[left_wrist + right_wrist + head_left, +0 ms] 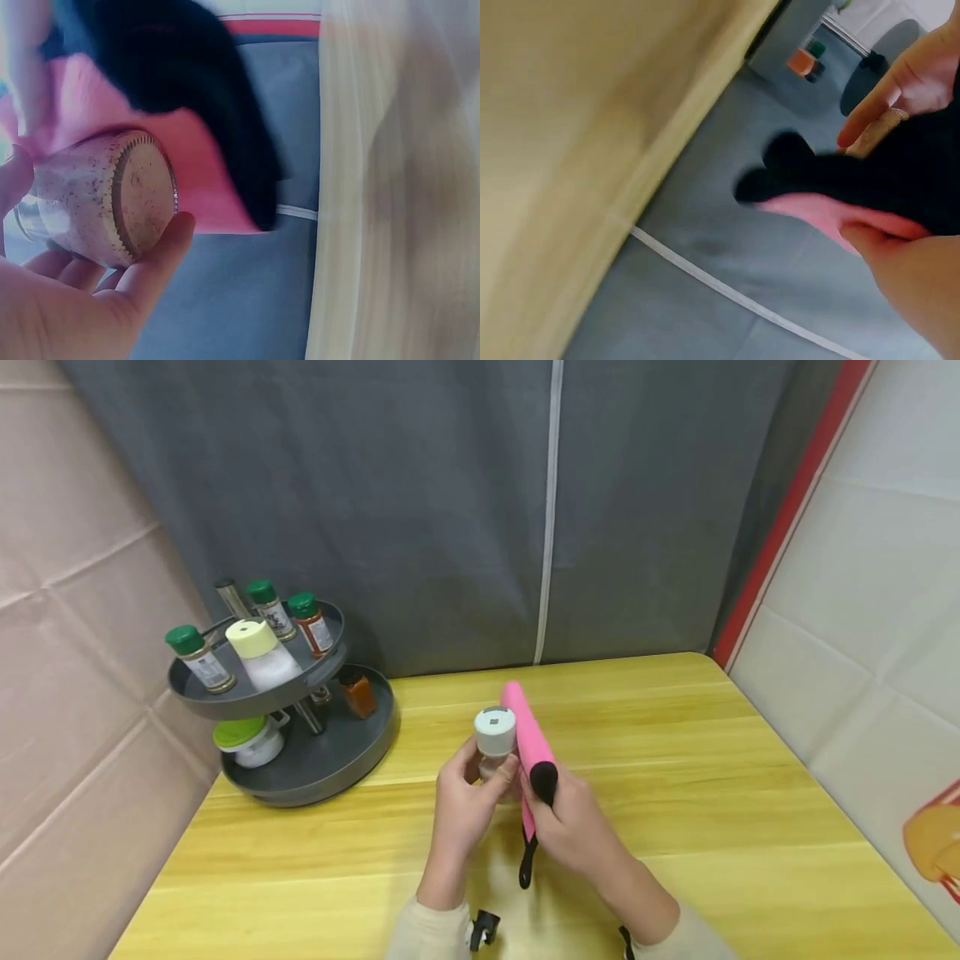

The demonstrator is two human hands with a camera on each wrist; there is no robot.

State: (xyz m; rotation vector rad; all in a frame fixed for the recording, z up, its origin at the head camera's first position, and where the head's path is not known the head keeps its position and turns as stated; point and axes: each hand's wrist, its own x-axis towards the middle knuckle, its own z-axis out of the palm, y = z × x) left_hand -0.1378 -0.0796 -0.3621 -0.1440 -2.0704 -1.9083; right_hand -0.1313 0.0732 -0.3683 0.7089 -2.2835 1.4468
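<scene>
Pale sleeves (431, 931) at the bottom edge of the head view, one per forearm; small black clip (485, 929) at the left wrist. Beyond them, both hands raised over the wood-grain counter (712, 793), near each other.

Left hand (463, 793): fingers parted to the width of a clear jar (75, 199) and curled round its side, thumb opposite. White lid (495, 731) uppermost. Left wrist view shows the ridged base rim and dark reddish specks on or in the glass.

Right hand (573, 822): fingers closed on a pink, black-trimmed piece (528, 735), which stands out lengthwise, just beside the jar; whether the two touch, cannot tell. Some right fingers hidden behind it. Black loop (527, 864) hangs from its near lower end; black part blurred in both wrist views.

Left rear of counter: two-tier grey rack (315, 791), well apart from the hands. Upper tier: three green-capped bottles (206, 667) and a white shaker (266, 664) with a pale yellow cap. Lower tier: orange-brown bottle (358, 695), white tub (258, 747) under a green lid. Grey curtain (375, 485) behind, white vertical strip (550, 510) down it.
</scene>
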